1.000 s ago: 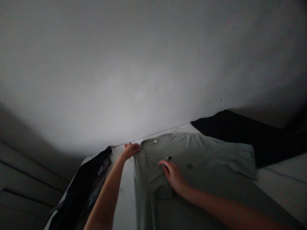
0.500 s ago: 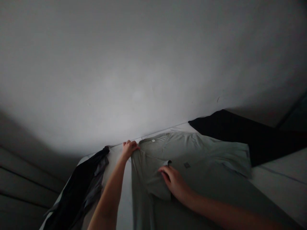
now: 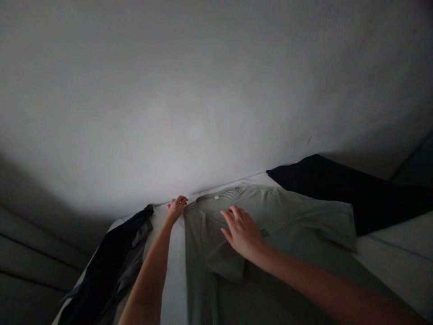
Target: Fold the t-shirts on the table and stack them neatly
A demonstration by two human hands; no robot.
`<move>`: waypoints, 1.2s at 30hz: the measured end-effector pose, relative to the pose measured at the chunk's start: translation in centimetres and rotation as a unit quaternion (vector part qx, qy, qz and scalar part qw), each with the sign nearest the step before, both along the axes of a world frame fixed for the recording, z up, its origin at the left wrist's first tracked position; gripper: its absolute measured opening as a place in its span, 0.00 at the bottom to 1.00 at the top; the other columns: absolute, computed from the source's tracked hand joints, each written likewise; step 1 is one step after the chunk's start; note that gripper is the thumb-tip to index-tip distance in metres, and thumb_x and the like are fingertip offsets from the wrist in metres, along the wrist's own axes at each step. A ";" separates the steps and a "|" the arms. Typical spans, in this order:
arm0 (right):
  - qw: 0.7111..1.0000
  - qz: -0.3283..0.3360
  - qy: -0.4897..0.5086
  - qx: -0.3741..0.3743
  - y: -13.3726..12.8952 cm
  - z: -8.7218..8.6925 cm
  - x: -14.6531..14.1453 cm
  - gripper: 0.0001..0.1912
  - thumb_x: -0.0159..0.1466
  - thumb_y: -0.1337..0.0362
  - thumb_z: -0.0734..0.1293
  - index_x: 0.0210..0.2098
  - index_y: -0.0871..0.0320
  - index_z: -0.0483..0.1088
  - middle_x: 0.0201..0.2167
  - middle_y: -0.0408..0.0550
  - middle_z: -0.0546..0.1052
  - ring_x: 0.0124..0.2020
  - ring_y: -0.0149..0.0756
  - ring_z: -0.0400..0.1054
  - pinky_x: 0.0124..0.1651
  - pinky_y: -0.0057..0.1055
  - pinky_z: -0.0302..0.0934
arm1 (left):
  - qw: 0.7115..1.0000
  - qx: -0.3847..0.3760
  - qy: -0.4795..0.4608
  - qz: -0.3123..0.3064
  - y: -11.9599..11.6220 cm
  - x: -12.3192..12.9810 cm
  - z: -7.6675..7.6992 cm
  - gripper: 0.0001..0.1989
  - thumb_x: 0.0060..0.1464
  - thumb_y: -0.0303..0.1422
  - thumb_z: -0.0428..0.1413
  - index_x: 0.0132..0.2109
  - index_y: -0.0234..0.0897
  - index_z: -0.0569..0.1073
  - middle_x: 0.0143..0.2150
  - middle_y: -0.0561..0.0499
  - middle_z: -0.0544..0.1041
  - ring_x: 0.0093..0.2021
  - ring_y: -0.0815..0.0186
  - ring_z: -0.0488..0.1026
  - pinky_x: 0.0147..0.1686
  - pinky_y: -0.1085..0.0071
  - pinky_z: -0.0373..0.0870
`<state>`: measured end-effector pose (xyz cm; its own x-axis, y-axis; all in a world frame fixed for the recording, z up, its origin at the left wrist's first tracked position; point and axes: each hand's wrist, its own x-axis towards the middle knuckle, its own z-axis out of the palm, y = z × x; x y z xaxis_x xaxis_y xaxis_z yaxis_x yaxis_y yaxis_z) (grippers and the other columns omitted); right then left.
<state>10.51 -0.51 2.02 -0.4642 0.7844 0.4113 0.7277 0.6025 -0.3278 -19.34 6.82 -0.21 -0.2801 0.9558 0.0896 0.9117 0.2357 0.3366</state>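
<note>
A grey-green T-shirt (image 3: 280, 212) lies spread out, a small dark print on its chest and a pale label inside the neckline. Its left side is folded inward, so that sleeve rests across the front. Just off the folded shoulder edge is my left hand (image 3: 176, 208), fingers loosely bent and apart, with no cloth visible in them. My right hand (image 3: 242, 229) hovers over the shirt's upper front beside the print, its fingers spread and holding nothing. The lower part of the shirt runs out of view, partly behind my right forearm.
Black cloth (image 3: 341, 194) lies to the right of the shirt, partly under its sleeve side. Dark garments (image 3: 108, 262) lie along the left edge of the white surface (image 3: 174, 271). A pale wall (image 3: 196, 99) rises directly behind.
My right hand has let go of the folded sleeve, opened and risen slightly. My left hand has come off the shoulder edge and shifted a little left. The sleeve edge now lies flatter.
</note>
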 end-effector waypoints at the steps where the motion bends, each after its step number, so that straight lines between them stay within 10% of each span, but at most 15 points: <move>1: 1.000 0.013 -0.005 -0.010 0.8 0.6 -1.2 0.18 0.60 0.65 0.67 0.50 0.59 0.70 0.47 0.59 0.73 0.48 0.51 0.66 0.49 0.44 0.62 | 1.000 -0.009 -0.003 -0.001 -0.1 -0.3 0.2 0.15 0.63 0.39 0.42 0.47 0.46 0.72 0.46 0.52 0.78 0.54 0.60 0.65 0.52 0.59 0.56; 6: 0.982 -0.002 -0.044 -0.181 4.8 0.6 -7.2 0.15 0.63 0.57 0.67 0.42 0.62 0.73 0.44 0.59 0.76 0.48 0.48 0.69 0.48 0.37 0.62 | 0.998 -0.056 0.002 -0.015 -0.6 -1.0 0.4 0.13 0.58 0.40 0.48 0.44 0.45 0.74 0.50 0.51 0.73 0.54 0.58 0.64 0.51 0.59 0.59; 12: 0.981 -0.022 -0.042 -0.187 5.3 -1.1 -8.6 0.15 0.64 0.53 0.66 0.38 0.59 0.75 0.42 0.58 0.77 0.46 0.49 0.70 0.44 0.37 0.62 | 0.996 -0.079 0.029 -0.024 -0.4 -1.3 -0.1 0.11 0.56 0.42 0.51 0.40 0.45 0.75 0.49 0.52 0.70 0.56 0.56 0.62 0.55 0.57 0.56; 36: 0.977 -0.020 -0.172 -0.125 0.1 -2.4 1.6 0.10 0.69 0.63 0.59 0.48 0.54 0.67 0.36 0.49 0.80 0.35 0.42 0.76 0.29 0.29 0.58 | 0.998 -0.023 0.060 -0.023 0.3 -1.4 -1.6 0.13 0.58 0.45 0.52 0.39 0.44 0.76 0.51 0.49 0.72 0.55 0.55 0.62 0.52 0.58 0.58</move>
<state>12.06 -0.38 -0.39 -0.5088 0.8604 0.0292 0.8416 0.5043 -0.1935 -20.75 7.16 -1.82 -0.2255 0.9713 0.0755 0.9551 0.2051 0.2138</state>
